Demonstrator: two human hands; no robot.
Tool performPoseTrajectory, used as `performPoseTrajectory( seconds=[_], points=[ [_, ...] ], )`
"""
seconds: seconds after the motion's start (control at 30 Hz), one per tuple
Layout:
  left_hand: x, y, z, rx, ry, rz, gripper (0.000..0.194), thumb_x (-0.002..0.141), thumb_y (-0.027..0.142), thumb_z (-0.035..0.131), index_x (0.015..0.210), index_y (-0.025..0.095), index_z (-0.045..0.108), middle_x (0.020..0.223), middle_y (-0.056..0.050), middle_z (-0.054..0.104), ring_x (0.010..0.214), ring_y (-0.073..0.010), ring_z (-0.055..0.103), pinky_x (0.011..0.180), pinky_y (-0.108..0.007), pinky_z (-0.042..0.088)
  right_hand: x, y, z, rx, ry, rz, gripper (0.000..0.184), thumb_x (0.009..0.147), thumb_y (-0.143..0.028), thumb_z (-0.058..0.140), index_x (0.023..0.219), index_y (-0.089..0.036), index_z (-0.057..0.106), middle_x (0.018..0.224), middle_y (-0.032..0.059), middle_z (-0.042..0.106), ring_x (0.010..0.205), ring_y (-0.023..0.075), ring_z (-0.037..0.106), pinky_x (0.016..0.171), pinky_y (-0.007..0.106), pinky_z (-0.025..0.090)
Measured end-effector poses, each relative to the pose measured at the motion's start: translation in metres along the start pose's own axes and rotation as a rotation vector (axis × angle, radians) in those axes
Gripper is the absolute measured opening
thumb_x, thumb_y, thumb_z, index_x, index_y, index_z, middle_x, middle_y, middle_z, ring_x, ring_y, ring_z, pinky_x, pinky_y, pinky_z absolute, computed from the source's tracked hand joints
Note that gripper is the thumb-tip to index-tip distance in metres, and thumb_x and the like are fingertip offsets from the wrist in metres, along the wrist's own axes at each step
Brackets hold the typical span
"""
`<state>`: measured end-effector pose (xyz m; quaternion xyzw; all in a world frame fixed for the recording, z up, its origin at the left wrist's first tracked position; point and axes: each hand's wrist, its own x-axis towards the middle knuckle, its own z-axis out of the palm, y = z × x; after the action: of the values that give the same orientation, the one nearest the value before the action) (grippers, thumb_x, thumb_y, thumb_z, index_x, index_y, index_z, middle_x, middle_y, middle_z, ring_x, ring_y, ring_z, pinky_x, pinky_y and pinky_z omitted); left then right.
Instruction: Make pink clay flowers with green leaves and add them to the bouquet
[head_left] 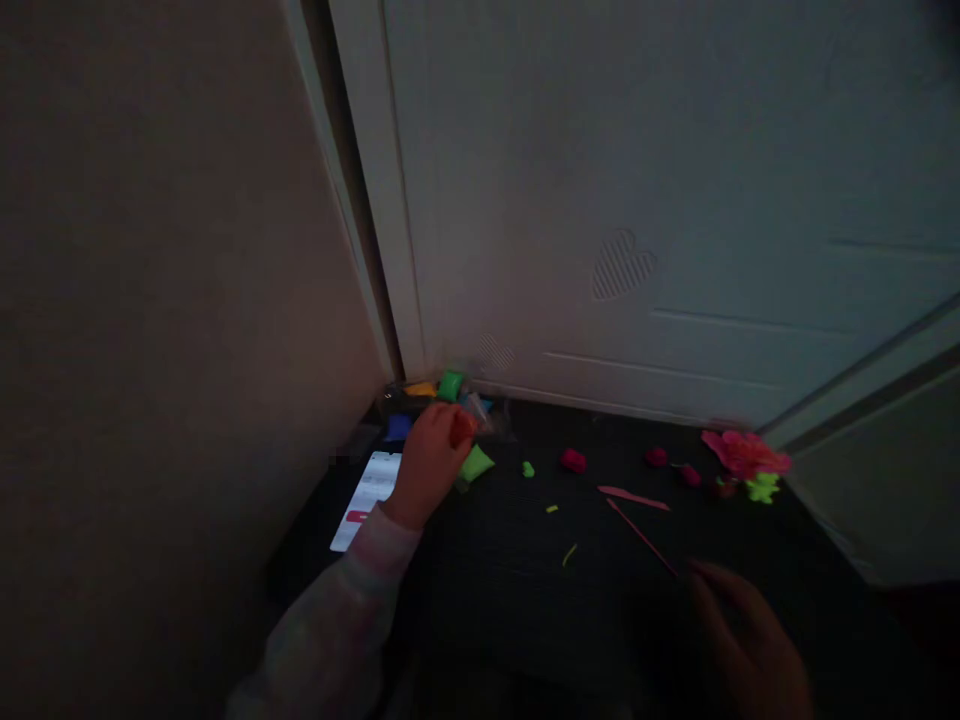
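Note:
My left hand (429,460) reaches to the back left of the dark table, its fingers closed around an orange piece (463,428) that looks like modelling clay or its packet. Just below those fingers lies a lime-green packet (476,463). Toward the front right, my right hand (750,635) is dim and partly in shadow. Its thumb and forefinger pinch the near end of a thin pink stick (641,537), which slants away to the left. Beyond the stick rests a pink plastic clay knife (634,497).
A lit phone (366,500) lies at the left. Behind are blue (398,427), green (451,385) and yellow packets (420,389). A red lump (573,460), green bits (528,469) and a pink flower (745,455) stand on the table, against a white door (525,200).

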<state>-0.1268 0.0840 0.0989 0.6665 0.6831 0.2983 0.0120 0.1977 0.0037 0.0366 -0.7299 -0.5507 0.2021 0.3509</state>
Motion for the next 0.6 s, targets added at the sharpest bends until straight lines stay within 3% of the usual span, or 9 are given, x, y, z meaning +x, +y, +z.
performPoseTrajectory(
  seconds=[0.07, 0.17, 0.27, 0.43, 0.6],
  points=[
    [-0.029, 0.01, -0.006, -0.073, 0.009, 0.031, 0.034, 0.072, 0.019, 0.063, 0.104, 0.016, 0.053, 0.104, -0.007, 0.059, 0.097, -0.0176, 0.056, 0.085, -0.033, 0.047, -0.011, -0.043, 0.006, 0.11, -0.07, -0.078, 0.041, 0.069, -0.055, 0.049, 0.089, -0.022, 0.063, 0.098, 0.0073, 0.066, 0.093, 0.0253, 0.061, 0.079, 0.037, 0.049],
    [-0.065, 0.027, -0.012, -0.259, 0.037, 0.081, 0.031, 0.066, 0.015, 0.066, 0.096, 0.019, 0.055, 0.096, -0.003, 0.061, 0.09, -0.0156, 0.059, 0.079, -0.029, 0.049, -0.024, -0.099, 0.013, 0.275, -0.352, -0.211, 0.033, 0.076, -0.049, 0.05, 0.091, -0.023, 0.064, 0.095, 0.0053, 0.067, 0.087, 0.019, 0.062, 0.075, 0.029, 0.05],
    [-0.088, 0.041, -0.017, -0.43, 0.073, 0.116, 0.029, 0.066, 0.009, 0.063, 0.092, 0.02, 0.056, 0.092, -0.001, 0.062, 0.087, -0.0144, 0.059, 0.077, -0.026, 0.05, -0.031, -0.126, 0.016, 0.394, -0.484, -0.271, 0.027, 0.082, -0.04, 0.049, 0.097, -0.023, 0.062, 0.094, 0.0037, 0.066, 0.086, 0.0158, 0.062, 0.075, 0.026, 0.049],
    [-0.107, 0.06, -0.017, -0.453, 0.009, 0.224, 0.031, 0.068, 0.005, 0.058, 0.094, 0.022, 0.057, 0.092, -0.001, 0.061, 0.086, -0.0135, 0.059, 0.075, -0.023, 0.05, -0.035, -0.121, 0.009, 0.419, -0.554, -0.269, 0.021, 0.079, -0.037, 0.055, 0.088, -0.021, 0.065, 0.085, 0.0026, 0.067, 0.082, 0.0158, 0.062, 0.071, 0.025, 0.048],
    [-0.123, 0.068, 0.002, -0.303, -0.09, 0.281, 0.034, 0.073, 0.007, 0.054, 0.104, 0.02, 0.055, 0.095, -0.005, 0.06, 0.09, -0.0165, 0.057, 0.08, -0.028, 0.049, -0.038, -0.096, 0.006, 0.302, -0.598, -0.224, 0.02, 0.08, -0.031, 0.051, 0.087, -0.022, 0.068, 0.086, 0.0031, 0.069, 0.082, 0.0165, 0.063, 0.074, 0.027, 0.048]
  ],
)
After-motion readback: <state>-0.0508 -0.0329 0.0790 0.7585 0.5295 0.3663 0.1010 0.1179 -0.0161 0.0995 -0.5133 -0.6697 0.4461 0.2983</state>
